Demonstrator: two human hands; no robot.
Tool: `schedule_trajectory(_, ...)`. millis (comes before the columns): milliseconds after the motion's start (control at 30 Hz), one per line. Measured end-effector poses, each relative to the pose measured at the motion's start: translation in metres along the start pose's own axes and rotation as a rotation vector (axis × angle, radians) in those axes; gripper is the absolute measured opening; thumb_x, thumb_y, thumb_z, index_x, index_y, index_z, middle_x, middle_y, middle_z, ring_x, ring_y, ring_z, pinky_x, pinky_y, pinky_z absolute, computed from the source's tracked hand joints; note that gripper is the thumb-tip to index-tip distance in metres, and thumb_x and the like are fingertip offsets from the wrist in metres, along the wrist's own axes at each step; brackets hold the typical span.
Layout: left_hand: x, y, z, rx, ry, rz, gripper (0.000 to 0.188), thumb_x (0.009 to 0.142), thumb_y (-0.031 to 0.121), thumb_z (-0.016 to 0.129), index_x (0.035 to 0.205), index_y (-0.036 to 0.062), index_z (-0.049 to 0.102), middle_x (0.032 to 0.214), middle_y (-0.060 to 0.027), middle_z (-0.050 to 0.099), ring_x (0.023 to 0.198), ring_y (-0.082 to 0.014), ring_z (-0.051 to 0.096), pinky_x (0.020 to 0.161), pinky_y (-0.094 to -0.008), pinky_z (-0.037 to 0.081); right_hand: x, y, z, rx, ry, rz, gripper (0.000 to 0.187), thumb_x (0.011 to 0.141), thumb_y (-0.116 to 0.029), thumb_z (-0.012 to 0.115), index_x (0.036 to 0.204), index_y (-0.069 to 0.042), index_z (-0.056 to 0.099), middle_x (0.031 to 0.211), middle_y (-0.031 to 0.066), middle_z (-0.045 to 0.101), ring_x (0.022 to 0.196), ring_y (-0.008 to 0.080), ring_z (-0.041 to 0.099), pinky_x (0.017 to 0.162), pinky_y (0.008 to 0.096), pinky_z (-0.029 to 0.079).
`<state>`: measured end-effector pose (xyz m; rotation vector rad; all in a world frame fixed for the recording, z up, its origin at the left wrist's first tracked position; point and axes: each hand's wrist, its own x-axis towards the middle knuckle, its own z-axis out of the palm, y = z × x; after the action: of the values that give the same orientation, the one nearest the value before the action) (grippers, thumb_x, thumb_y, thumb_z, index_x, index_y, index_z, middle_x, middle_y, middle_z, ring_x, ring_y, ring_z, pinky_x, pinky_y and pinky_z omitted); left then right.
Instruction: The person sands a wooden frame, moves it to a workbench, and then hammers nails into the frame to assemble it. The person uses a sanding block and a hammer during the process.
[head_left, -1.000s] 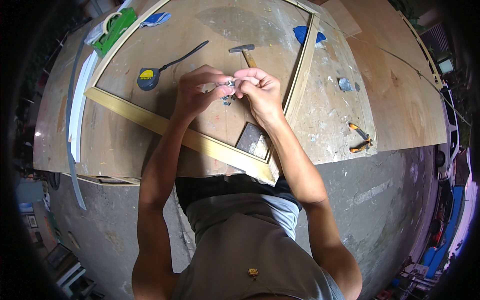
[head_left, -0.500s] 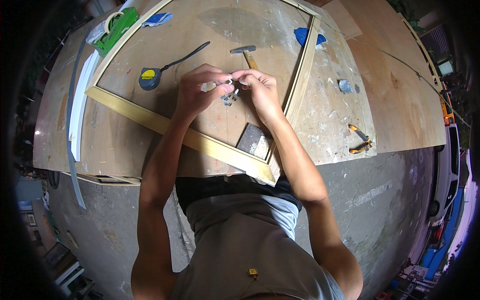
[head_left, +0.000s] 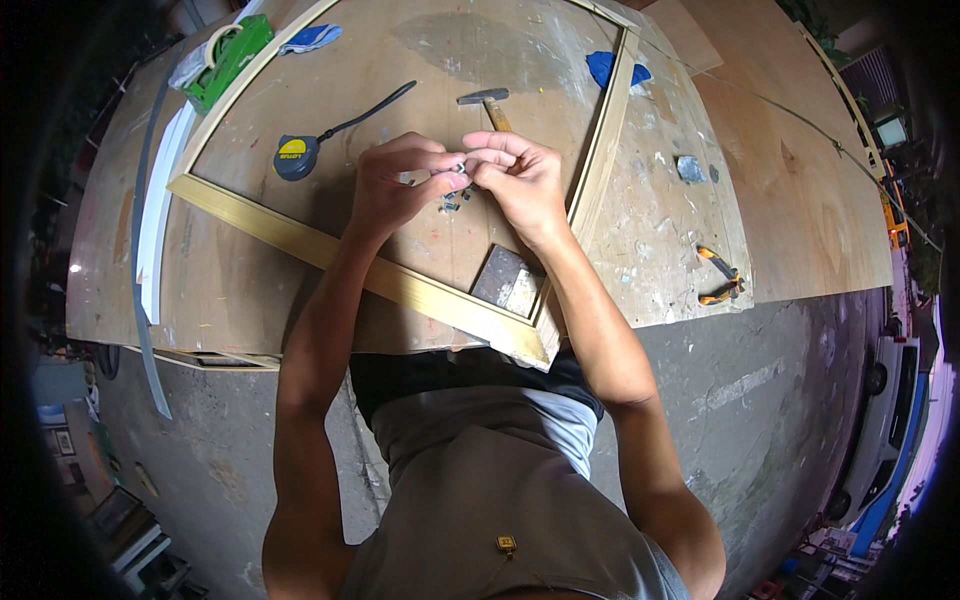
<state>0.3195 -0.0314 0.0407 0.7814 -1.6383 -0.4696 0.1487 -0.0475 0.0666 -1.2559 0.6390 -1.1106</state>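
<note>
Matt, paint-spattered plywood tabletop (head_left: 300, 290), smooth pale wooden frame (head_left: 400, 285) showing a slight sheen, steel hammer head (head_left: 483, 97) looking dull, glossy plastic tape measure (head_left: 296, 157), small shiny metal pieces (head_left: 450, 200), rough grey concrete floor (head_left: 760, 400)

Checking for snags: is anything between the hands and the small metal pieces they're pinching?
Nothing visible. The left hand and right hand already pinch the small metal pieces between their fingertips, above the plywood table. The hammer and tape measure lie apart.
</note>
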Motion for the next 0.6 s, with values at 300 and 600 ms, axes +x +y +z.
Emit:
schedule_trajectory(300,-0.0006,-0.0041,-0.002,-0.084,0.012,-0.004,0.022,0.065,-0.003,0.074,0.085,0.0048,0.069,0.079,-0.0076,0.065,0.073,-0.0127,0.06,0.065,-0.0251,0.047,-0.0031,0.0012,0.0014,-0.002,0.028,0.003,0.027,0.076,0.006,0.059,0.103,0.011,0.057,0.084,0.0112,0.065,0.077,0.0121,0.062,0.071,0.0228,0.051)
schedule_trajectory(600,-0.0007,-0.0031,-0.0013,-0.062,-0.018,0.0,0.022,0.064,-0.002,0.075,0.084,0.0051,0.07,0.076,-0.0071,0.065,0.07,-0.0127,0.061,0.063,-0.0254,0.047,-0.0034,0.0003,-0.0016,-0.013,-0.008,0.014,0.025,0.075,0.006,0.059,0.1,0.01,0.058,0.084,0.0106,0.065,0.074,0.0117,0.063,0.069,0.0219,0.051)
